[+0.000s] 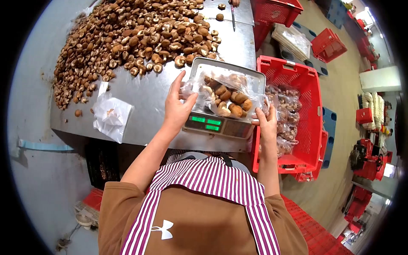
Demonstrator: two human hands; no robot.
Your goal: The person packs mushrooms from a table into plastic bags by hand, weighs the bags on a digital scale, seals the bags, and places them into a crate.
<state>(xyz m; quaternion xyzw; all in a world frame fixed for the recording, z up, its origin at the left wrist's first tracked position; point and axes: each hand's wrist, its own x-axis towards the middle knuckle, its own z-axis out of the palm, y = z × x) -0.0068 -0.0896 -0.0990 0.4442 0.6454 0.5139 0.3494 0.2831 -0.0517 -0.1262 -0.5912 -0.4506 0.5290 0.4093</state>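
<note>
A clear plastic bag [216, 106] of brown mushrooms [240, 99] lies on the metal pan [250, 73] of a digital scale, whose green display [205, 122] is lit. My left hand [175, 106] is at the pan's left side, thumb and fingers spread, beside the loose plastic at that end of the bag. At the opposite end, my right hand [267, 123] has its fingers bent around the bag's loose edge. Part of that grip is hidden by the plastic.
A large heap of mushrooms [127, 36] covers the back left of the metal table [148, 106]. White plastic bags [111, 115] lie at left. To the right stands a red crate [308, 127] with filled bags [289, 117]. Another person's hand [234, 2] is near a knife [233, 18].
</note>
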